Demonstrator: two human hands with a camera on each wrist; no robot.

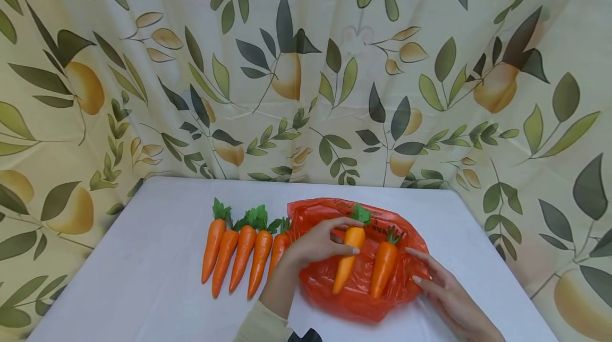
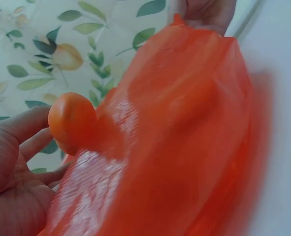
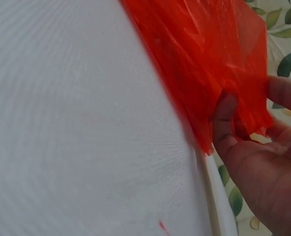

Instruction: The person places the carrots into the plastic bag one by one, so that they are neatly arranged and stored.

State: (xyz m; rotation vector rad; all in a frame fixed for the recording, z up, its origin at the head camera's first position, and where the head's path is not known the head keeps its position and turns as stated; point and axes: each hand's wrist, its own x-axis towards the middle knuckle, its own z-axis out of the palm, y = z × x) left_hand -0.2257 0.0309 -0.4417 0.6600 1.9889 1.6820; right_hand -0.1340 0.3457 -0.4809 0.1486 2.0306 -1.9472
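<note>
My left hand (image 1: 313, 244) pinches an orange carrot (image 1: 345, 273) with a green top between thumb and fingers, over the open red plastic bag (image 1: 330, 302). The left wrist view shows that carrot (image 2: 71, 120) end-on beside the fingers, and the bag's blurred side. Another carrot (image 1: 384, 267) with a green top lies in the bag, to the right of the held one. At the bag's right edge my right hand (image 1: 449, 294) grips the plastic; in the right wrist view its thumb and fingers are bent around the bag's rim (image 3: 243, 93).
Left of the bag, several carrots (image 1: 243, 257) with leafy tops lie side by side in a row; my left forearm partly covers the rightmost. The white-covered table (image 1: 158, 278) ends at a curtain (image 1: 306, 119) printed with leaves and fruit.
</note>
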